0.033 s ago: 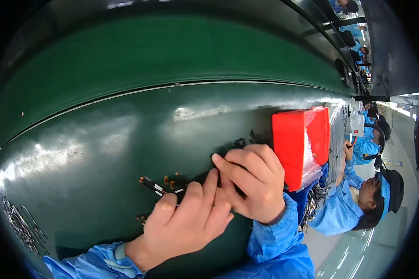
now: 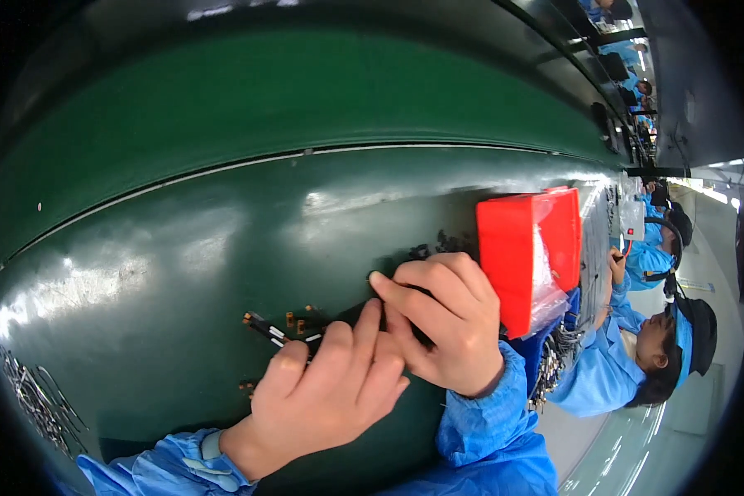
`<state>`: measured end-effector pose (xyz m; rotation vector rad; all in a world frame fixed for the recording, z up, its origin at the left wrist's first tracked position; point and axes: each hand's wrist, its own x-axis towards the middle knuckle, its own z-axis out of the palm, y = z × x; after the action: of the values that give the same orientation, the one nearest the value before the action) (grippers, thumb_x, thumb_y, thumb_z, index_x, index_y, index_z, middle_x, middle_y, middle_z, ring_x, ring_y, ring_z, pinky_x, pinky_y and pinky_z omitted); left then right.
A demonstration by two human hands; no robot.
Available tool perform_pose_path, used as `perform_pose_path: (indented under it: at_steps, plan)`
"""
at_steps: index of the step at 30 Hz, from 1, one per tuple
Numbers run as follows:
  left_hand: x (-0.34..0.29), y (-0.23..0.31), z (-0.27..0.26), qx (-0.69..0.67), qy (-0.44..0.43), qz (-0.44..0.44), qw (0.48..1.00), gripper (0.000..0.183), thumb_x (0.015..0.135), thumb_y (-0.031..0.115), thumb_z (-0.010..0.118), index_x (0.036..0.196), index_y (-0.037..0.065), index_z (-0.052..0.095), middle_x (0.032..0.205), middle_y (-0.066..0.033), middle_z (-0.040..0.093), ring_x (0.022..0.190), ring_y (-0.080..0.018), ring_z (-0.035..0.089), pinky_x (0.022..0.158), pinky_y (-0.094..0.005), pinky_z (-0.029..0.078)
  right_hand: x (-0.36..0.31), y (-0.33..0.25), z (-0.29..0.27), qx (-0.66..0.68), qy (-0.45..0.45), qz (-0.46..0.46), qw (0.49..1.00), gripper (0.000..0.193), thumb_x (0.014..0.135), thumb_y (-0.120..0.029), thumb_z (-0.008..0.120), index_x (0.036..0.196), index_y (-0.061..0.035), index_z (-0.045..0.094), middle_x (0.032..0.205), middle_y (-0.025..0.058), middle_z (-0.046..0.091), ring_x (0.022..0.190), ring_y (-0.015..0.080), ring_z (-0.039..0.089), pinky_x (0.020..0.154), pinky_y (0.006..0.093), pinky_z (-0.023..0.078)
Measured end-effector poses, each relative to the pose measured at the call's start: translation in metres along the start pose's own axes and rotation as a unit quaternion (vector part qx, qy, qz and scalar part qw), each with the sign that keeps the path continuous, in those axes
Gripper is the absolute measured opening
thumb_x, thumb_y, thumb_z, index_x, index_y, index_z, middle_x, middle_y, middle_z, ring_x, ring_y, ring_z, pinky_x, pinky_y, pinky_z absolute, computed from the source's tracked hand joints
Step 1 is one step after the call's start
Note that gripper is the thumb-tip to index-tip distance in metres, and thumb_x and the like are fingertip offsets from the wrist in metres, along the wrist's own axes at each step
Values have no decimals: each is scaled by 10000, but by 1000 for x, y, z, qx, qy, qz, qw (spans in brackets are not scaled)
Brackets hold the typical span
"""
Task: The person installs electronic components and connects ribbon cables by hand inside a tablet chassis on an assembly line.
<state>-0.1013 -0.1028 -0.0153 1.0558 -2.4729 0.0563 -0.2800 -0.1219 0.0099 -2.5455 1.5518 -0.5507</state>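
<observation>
My left hand (image 2: pixel 326 393) and my right hand (image 2: pixel 448 326) meet over the green work surface, fingertips close together. Both are closed, with thumb and fingers pinched around something small and dark that the fingers mostly hide. Just beyond my left hand lie dark flat strips (image 2: pixel 264 328) with white patches and orange ends, partly covered by that hand. Small orange pieces (image 2: pixel 300 327) lie beside them, and another orange-brown piece (image 2: pixel 246 386) is left of my left wrist. Small black parts (image 2: pixel 450 242) are scattered beyond my right hand.
A red bin (image 2: pixel 504 264) with a clear plastic bag (image 2: pixel 547 293) stands right of my right hand. Behind it a blue bin (image 2: pixel 531 351) holds thin cables (image 2: pixel 559 364). Loose dark cables (image 2: pixel 37 405) lie at the far left. A co-worker in blue (image 2: pixel 599 351) sits at the right.
Hands, parts and red bin all appear slightly farther left in the picture. The grip and the layout look the same.
</observation>
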Motion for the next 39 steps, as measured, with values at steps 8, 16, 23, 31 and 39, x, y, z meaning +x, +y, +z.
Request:
perform_pose_path:
  at_steps: [8, 16, 23, 31, 39]
  plan:
    - [-2, -2, -4, 1, -1, 42, 999, 286, 901, 366, 490, 922, 133, 655, 1157, -10, 699, 955, -158, 564, 774, -336, 334, -22, -6, -1, 29, 143, 213, 966, 323, 785, 94, 672, 1099, 17, 682, 1000, 157, 629, 863, 299, 630, 764, 355, 529]
    - [-10, 3, -9, -47, 71, 90, 992, 158, 865, 328, 533, 761, 211, 556, 977, 46, 729, 841, -38, 599, 720, -297, 268, -10, 5, 18, 20, 132, 149, 980, 280, 735, 49, 741, 1006, -14, 706, 967, 118, 638, 821, 286, 591, 727, 356, 482]
    - [-17, 2, -11, -68, 65, 126, 988, 142, 830, 304, 558, 766, 189, 613, 1005, 36, 738, 832, -82, 593, 691, -297, 278, -16, -3, 14, 10, 134, 91, 987, 246, 690, 37, 739, 926, -10, 687, 971, 101, 629, 840, 277, 585, 718, 359, 499]
    - [-21, 4, -13, -16, 44, 89, 995, 99, 777, 279, 574, 740, 188, 585, 930, 61, 743, 799, -69, 580, 715, -311, 276, -48, -5, 5, 0, 69, 122, 990, 428, 697, 38, 757, 1116, -38, 719, 946, 82, 631, 820, 254, 573, 718, 345, 494]
    - [-14, -4, -11, 12, 38, 77, 996, 131, 814, 285, 536, 715, 202, 559, 874, 74, 736, 760, -40, 563, 688, -294, 244, -49, -6, -7, 79, 85, 86, 989, 450, 589, 60, 717, 1023, -52, 751, 950, 52, 636, 771, 220, 566, 674, 312, 473]
